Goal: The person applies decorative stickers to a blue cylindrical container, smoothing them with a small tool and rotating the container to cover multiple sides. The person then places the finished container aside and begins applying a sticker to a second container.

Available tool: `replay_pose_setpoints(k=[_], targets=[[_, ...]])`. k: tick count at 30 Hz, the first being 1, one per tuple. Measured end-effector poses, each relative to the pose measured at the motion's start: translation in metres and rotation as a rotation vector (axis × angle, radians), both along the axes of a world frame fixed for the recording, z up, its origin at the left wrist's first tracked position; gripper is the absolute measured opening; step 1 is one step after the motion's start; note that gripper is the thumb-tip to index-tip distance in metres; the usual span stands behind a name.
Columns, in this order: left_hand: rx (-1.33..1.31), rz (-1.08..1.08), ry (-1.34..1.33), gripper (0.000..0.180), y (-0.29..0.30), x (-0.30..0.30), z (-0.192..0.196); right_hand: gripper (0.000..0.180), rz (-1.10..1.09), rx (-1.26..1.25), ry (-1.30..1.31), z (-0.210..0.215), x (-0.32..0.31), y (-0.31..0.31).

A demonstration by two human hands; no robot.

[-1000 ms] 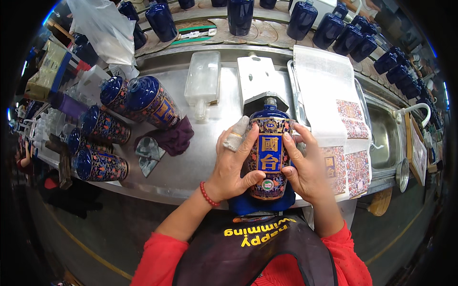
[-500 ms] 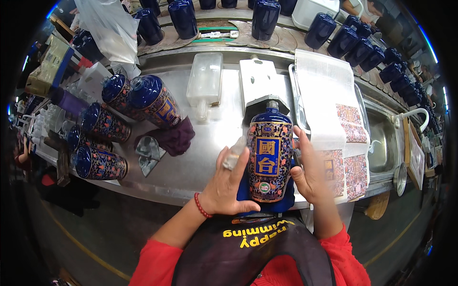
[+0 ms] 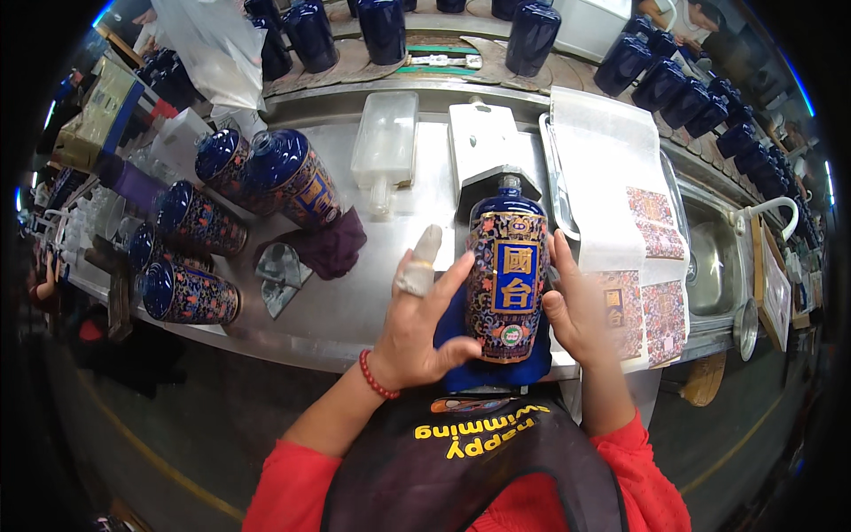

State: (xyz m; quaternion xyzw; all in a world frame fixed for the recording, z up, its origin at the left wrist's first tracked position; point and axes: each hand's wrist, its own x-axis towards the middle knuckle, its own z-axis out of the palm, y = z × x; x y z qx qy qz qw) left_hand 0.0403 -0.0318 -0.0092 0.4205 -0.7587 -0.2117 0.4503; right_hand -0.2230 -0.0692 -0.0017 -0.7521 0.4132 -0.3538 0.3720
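A dark blue bottle [image 3: 506,293] wrapped in a floral label with a blue-and-gold panel lies on a blue cloth [image 3: 450,363], its neck toward a dark angled rest [image 3: 479,189]. To its left is my left hand [image 3: 417,332], open, fingers spread; index fingertip and thumb tip meet the bottle's edge. A whitish finger cover [image 3: 417,277] sits on one of its fingers. My right hand [image 3: 581,315], also open and slightly blurred, is along the bottle's right side, thumb and fingers apart. Whether its fingertips touch the glass I cannot tell.
Several labelled bottles [image 3: 199,222] stand at left beside a purple cloth [image 3: 337,244]. A clear rectangular bottle [image 3: 386,142] lies behind. Printed label sheets [image 3: 663,310] lie at right before a sink [image 3: 714,266]. Plain blue bottles [image 3: 532,37] line a conveyor [image 3: 461,82].
The bottle has turned so its front panel sits farther right, and its base has shifted slightly away from me. My left fingers have straightened. Plain bottles on the conveyor have moved right.
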Motion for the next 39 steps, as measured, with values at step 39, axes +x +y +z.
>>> replay_pose_setpoints(k=[39], targets=[[0.094,-0.038,-0.037,0.105,-0.015,-0.021,-0.015,0.080,0.074,-0.101,0.199,0.009,-0.004,-0.001]])
